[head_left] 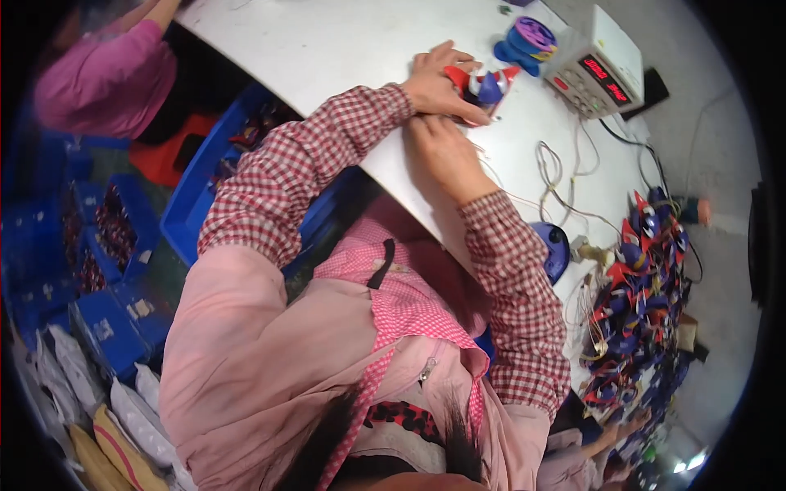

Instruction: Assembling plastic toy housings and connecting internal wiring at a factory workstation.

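My left hand (438, 82) grips a small red and blue toy part (483, 86) against the white table (344, 41), fingers curled over its top. My right hand (446, 155) lies just below it, its fingertips pinching the part's lower edge. Thin pale wires (561, 192) trail from there across the table to the right. Both forearms wear red-checked sleeves over a pink apron.
A blue and purple toy reel (528, 39) and a pale power supply box (598, 69) with red displays stand behind the hands. A heap of red and blue toy parts (643, 286) lies right. Blue crates (201, 184) sit left. Another person in pink (106, 78) sits upper left.
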`<action>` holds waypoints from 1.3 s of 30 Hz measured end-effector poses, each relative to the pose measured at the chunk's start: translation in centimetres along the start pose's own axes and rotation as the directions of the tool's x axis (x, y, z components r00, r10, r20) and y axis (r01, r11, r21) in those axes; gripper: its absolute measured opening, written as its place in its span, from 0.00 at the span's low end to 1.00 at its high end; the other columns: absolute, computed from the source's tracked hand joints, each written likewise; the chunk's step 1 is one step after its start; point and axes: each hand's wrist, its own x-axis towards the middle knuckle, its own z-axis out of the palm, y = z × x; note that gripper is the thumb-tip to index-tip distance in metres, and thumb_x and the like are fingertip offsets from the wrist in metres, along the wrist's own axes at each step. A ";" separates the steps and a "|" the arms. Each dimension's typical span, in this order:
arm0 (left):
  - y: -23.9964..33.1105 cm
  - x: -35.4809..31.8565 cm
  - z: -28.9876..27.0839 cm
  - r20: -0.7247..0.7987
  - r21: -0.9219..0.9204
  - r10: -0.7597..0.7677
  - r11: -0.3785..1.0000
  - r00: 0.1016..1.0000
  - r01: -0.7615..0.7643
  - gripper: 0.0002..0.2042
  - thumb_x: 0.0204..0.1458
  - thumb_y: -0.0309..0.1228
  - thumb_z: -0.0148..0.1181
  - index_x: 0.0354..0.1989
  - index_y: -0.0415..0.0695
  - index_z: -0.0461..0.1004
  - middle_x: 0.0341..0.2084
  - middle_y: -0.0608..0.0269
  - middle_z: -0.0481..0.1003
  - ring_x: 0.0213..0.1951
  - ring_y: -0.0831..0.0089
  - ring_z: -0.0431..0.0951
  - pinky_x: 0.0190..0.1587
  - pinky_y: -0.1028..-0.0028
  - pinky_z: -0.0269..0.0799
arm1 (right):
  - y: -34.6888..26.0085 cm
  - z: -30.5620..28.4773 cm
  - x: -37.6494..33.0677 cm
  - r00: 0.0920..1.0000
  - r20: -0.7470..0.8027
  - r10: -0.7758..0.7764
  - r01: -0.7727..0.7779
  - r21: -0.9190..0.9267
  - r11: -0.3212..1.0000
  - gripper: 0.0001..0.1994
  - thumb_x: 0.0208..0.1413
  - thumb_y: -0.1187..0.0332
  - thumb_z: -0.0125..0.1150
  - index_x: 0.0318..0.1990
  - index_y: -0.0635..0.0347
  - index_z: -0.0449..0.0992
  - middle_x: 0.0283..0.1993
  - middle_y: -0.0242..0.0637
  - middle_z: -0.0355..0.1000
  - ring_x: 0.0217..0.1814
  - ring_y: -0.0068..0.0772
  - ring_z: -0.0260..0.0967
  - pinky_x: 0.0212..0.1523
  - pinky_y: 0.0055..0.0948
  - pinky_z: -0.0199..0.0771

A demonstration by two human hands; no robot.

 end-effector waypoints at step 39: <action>15.6 -17.4 -4.8 0.032 -0.993 -0.198 -0.118 0.980 0.009 0.23 0.38 0.21 0.68 0.45 0.38 0.68 0.36 0.67 0.72 0.40 0.77 0.72 0.47 0.75 0.68 | -7.2 -9.1 -12.6 0.794 -0.112 0.597 -0.301 0.782 0.547 0.19 0.58 0.74 0.53 0.56 0.66 0.60 0.48 0.39 0.63 0.44 0.28 0.63 0.45 0.22 0.66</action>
